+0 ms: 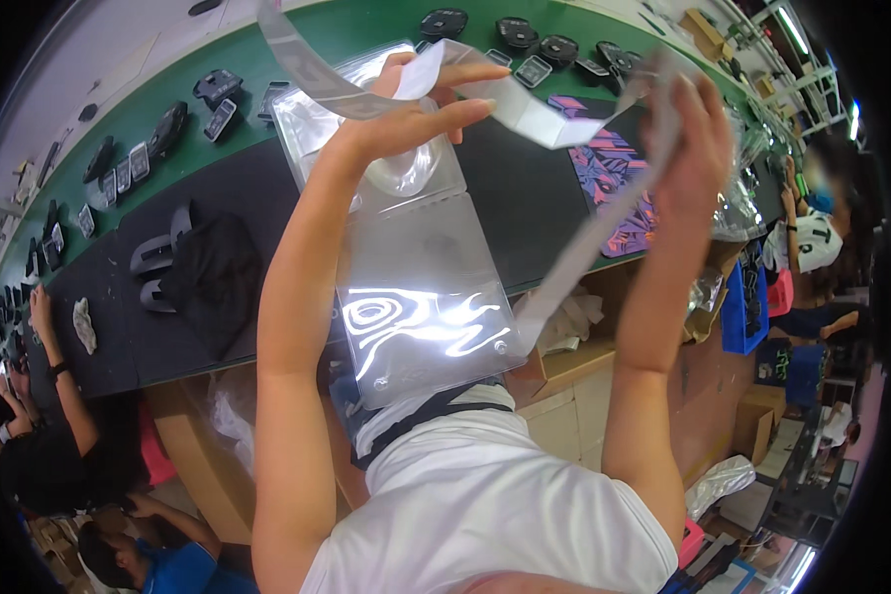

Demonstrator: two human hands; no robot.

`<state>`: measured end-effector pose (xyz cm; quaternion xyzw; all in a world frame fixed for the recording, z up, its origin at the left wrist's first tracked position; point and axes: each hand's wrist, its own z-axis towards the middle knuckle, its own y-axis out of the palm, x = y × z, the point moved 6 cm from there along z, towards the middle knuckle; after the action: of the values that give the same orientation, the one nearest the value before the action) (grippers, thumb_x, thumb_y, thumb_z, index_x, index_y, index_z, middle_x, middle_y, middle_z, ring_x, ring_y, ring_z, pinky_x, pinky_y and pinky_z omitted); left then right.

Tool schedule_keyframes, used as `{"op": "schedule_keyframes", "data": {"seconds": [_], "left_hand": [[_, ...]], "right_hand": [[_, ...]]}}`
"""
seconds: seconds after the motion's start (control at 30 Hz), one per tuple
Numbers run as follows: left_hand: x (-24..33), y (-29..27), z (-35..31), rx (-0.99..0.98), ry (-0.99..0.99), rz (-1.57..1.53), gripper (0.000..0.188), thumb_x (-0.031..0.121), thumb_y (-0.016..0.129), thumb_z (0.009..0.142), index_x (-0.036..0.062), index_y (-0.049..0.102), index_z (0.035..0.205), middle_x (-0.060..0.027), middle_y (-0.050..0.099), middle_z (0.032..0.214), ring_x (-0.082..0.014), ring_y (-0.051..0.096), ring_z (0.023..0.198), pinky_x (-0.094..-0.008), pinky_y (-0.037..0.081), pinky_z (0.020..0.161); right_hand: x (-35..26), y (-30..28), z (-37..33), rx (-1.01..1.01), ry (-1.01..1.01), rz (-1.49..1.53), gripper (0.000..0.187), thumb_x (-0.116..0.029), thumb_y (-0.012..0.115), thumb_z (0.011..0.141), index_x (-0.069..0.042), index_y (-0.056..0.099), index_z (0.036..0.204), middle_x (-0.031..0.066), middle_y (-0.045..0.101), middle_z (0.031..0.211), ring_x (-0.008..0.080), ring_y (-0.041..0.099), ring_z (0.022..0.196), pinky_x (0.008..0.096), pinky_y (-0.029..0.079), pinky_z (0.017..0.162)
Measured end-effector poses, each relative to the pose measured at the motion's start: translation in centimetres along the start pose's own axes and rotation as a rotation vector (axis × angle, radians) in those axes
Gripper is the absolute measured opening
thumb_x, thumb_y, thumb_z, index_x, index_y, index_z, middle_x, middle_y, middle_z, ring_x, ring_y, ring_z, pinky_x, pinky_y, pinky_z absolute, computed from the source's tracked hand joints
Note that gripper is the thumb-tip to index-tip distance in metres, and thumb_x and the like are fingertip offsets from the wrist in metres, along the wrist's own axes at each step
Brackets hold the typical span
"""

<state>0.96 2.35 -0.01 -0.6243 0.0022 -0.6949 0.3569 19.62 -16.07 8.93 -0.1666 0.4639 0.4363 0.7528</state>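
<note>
A long pale grey strip (544, 123), which looks like a label strip, loops in the air between my hands. My left hand (396, 114) is over the far part of an open clear plastic blister pack (421, 252), with the strip caught between its fingers and thumb. My right hand (691, 139), smeared by motion, is raised at the right with its fingers closed round the strip. One end of the strip rises to the upper left; another length slants down to the pack's near right corner. The pack overhangs the table's front edge toward me.
Black devices (218, 87) with small screens line the green table top (297, 49). A black cloth bag (213, 282) lies left on the dark mat, a purple-and-orange patterned sheet (614, 188) right. Beyond are a blue crate (744, 302), cardboard boxes and other people at both sides.
</note>
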Motion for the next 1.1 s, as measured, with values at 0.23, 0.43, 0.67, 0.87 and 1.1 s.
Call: {"op": "schedule_keyframes", "data": {"seconds": [0.23,0.43,0.67,0.87,1.1], "left_hand": [[1.3,0.7,0.2,-0.007,0.373,0.321,0.020,0.039,0.075,0.083,0.0200,0.081,0.087,0.0023,0.072,0.086,-0.0122,0.056,0.101,-0.0339,0.027,0.106],[-2.0,-0.4,1.5,-0.002,0.234,0.353,0.018,0.033,0.079,0.078,0.0182,0.081,0.087,-0.0012,0.070,0.102,-0.0180,0.049,0.114,-0.0356,0.031,0.106],[0.5,-0.6,0.4,0.162,0.267,-0.195,0.028,0.022,0.049,0.102,0.0011,0.068,0.100,-0.0064,0.067,0.075,-0.0158,0.063,0.079,-0.0344,0.043,0.091],[-0.6,-1.7,0.6,0.249,0.237,-0.525,0.018,0.020,0.051,0.102,0.0019,0.052,0.102,-0.0097,0.064,0.067,-0.0197,0.065,0.074,-0.0319,0.050,0.078],[1.3,-1.3,0.0,0.046,0.321,-0.032,0.028,0.022,0.065,0.092,0.0074,0.060,0.069,-0.0025,0.069,0.070,-0.0113,0.064,0.073,-0.0324,0.040,0.094]], "right_hand": [[-4.5,-8.4,-5.7,0.005,0.158,-0.269,0.030,-0.014,0.064,0.094,0.001,0.060,0.120,0.0073,0.069,0.097,0.0082,0.063,0.074,0.0186,0.046,0.055],[2.7,-3.4,-7.3,-0.179,0.416,-0.103,0.039,-0.010,0.063,0.094,0.004,0.054,0.129,0.0086,0.068,0.109,0.0097,0.064,0.090,0.0209,0.049,0.076],[3.0,3.0,-1.7,0.126,0.019,0.221,0.051,0.000,0.065,0.090,0.003,0.047,0.137,0.0125,0.067,0.110,0.0146,0.065,0.096,0.0252,0.053,0.078],[4.7,-9.2,-1.8,0.499,-0.085,0.103,0.039,0.003,0.058,0.092,0.002,0.053,0.130,0.0146,0.065,0.118,0.0208,0.068,0.097,0.0278,0.057,0.081],[4.1,-10.1,-4.4,0.453,-0.001,-0.106,0.053,0.005,0.055,0.092,0.001,0.043,0.143,0.0177,0.059,0.127,0.0258,0.069,0.099,0.0307,0.057,0.077]]}}
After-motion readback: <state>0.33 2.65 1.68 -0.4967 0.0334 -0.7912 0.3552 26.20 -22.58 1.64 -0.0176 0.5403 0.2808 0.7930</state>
